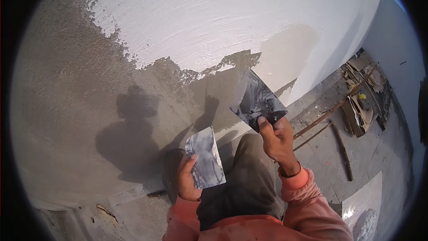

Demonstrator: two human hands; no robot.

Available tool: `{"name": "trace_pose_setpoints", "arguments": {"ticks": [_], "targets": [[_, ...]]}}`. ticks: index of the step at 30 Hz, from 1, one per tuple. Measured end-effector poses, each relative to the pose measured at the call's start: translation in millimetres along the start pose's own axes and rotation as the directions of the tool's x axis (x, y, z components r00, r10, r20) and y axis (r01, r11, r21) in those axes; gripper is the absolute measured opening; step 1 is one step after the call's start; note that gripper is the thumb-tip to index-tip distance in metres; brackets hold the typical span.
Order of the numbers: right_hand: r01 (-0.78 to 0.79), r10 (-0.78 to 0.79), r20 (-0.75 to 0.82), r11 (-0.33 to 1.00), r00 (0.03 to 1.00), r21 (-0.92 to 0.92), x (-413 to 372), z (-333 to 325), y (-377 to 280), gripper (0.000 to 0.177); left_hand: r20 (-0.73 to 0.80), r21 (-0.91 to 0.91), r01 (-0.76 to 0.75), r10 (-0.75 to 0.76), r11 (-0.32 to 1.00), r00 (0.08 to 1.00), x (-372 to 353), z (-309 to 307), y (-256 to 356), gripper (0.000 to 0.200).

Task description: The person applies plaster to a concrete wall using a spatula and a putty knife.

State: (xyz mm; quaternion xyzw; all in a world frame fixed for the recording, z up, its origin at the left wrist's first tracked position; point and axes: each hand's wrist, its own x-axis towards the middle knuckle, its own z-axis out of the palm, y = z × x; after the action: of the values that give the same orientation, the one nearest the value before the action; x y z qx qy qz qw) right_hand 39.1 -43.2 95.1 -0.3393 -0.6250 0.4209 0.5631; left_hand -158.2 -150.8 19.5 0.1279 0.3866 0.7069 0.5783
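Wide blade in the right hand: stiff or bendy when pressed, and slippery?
Probably thin and springy: the wide blade looks like flat sheet metal, so it may flex under pressure. Likely light, since the right hand pinches it by one edge. Its smeared surface could be slippery.

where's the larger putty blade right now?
Head view, right of centre: the larger putty blade is gripped in the right hand, up near the lower edge of the white coat, above-right of the smaller blade in the left hand.

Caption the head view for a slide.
Left hand holds small smeared metal blade; right hand holds larger dark blade by half-white grey wall.
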Motion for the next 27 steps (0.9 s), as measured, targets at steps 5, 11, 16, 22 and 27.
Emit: {"name": "trace_pose_setpoints", "arguments": {"ticks": [5, 11, 16, 22, 27], "targets": [[0.409, -0.382, 0.216, 0.907, 0.899, -0.100, -13, -18, -9, 0.042, 0.139, -0.091, 0.113, -0.100, 0.989, 0.985, 21, 22, -12, 0.037], [0.679, -0.462, 0.695, 0.733, 0.551, -0.051, -28, -24, -4, 0.042, 0.293, -0.108, 0.260, -0.219, 0.960, 0.931, 51, 22, -32, 0.032], [0.777, -0.329, 0.830, 0.602, 0.451, -0.183, -26, -38, 10, 0.043, 0.286, -0.136, 0.384, -0.334, 0.913, 0.898, 52, 43, -17, 0.033], [0.616, -0.237, 0.624, 0.605, 0.744, -0.504, 0, -92, 75, 0.054, 0.257, -0.018, 0.161, -0.151, 0.987, 0.955, 39, 48, 7, 0.037], [-0.138, -0.158, -0.413, 0.787, 0.897, -0.601, 85, -149, 174, 0.040, 0.220, 0.146, 0.030, -0.062, 0.989, 0.974, 19, 55, 22, 0.044]]}}
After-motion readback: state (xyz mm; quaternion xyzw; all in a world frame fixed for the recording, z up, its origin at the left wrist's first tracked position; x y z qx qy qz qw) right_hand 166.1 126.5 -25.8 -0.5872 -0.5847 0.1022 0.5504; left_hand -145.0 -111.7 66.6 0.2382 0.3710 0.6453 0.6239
